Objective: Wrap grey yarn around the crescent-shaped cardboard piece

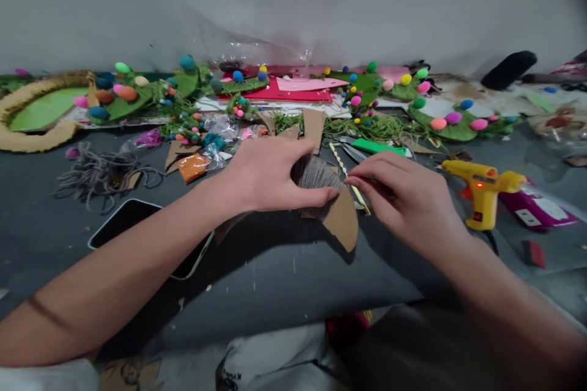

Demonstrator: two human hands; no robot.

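Observation:
Near the middle of the dark table, my left hand (270, 174) grips a cardboard piece wrapped in grey yarn (317, 178), its thumb and fingers closed round the wrapped part. A bare cardboard flap (342, 220) sticks out at the lower right of the wrapping. My right hand (397, 195) is pinched at the right edge of the wrapped part; what lies between its fingertips is too small to make out. Just behind the right fingers are a patterned yellow strip (342, 162) and a green-handled tool (378, 146).
A yellow glue gun (486, 189) with a lit red light stands at the right, beside a purple box (539, 208). At the left lie grey yarn (98, 174) and a phone (126, 223) under my left forearm. Felt leaves with coloured balls (132, 95) line the back.

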